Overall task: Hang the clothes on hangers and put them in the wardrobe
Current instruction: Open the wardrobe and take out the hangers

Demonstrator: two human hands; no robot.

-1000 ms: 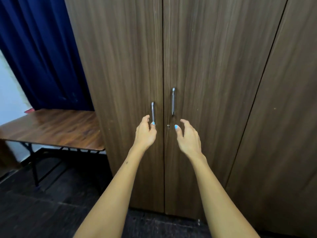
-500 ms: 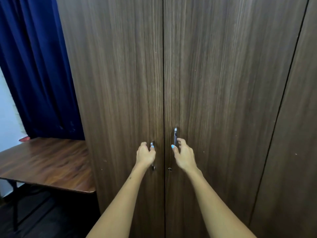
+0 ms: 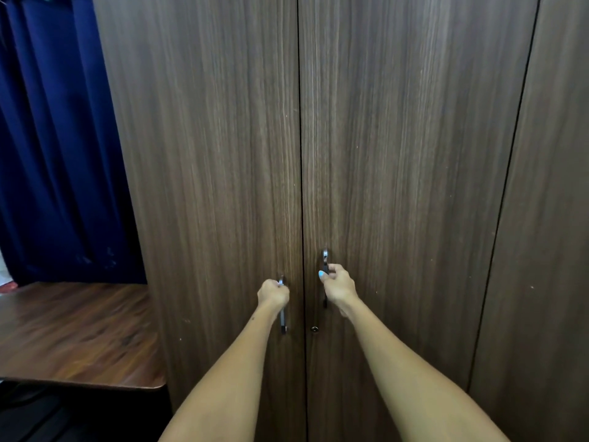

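1. The tall dark-brown wood-grain wardrobe [image 3: 398,138] fills the view straight ahead of both hands, its two middle doors shut and meeting at a thin dark seam that runs between the hands.
2. The left hand [image 3: 273,295] curls its fingers round the slim vertical metal handle of the left door [image 3: 283,320], just left of the seam; the handle's lower end shows below the fist.
3. The right hand [image 3: 339,286] wraps the matching metal handle of the right door [image 3: 325,258], just right of the seam and a little higher than the left hand; the thumb, with a light-blue nail, lies across the front.
4. A small round keyhole [image 3: 315,329] sits below the right hand, close to the seam.
5. Right of the right arm, another dark seam marks the edge of a third wardrobe panel [image 3: 557,218].
6. Left of the left arm, a brown wooden tabletop [image 3: 73,330] with a rounded near corner appears to butt against the wardrobe's side, though the joint is dim.
7. Beyond the table hangs a deep-blue pleated curtain [image 3: 57,154].
8. Dark floor shows beneath the table's near edge.
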